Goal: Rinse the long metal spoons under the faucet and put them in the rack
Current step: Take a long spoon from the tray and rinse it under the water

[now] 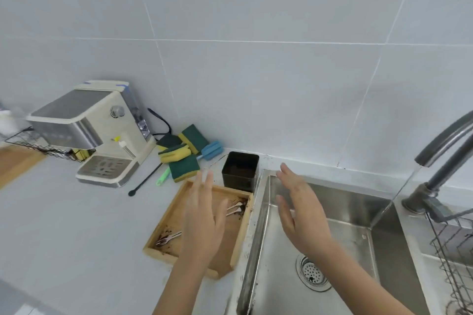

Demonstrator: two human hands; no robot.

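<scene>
Long metal spoons lie in a wooden tray (169,215) left of the sink; their bowls show at the tray's far right (236,208) and near left (166,238), amid brown coffee grounds. My left hand (204,217) hovers above the tray, fingers straight, holding nothing and hiding the spoons' middles. My right hand (299,207) is raised over the steel sink (358,215), fingers spread and empty. Water streams from the dark faucet (442,140) at right. A black wire rack (453,258) stands at the sink's right edge.
A black square container (240,170) stands behind the tray. Green-yellow sponges (179,153), a blue brush and a long black stirrer (144,180) lie by a cream coffee machine (99,133). A wire basket and wooden board sit far left. The sink drain (313,272) is uncovered.
</scene>
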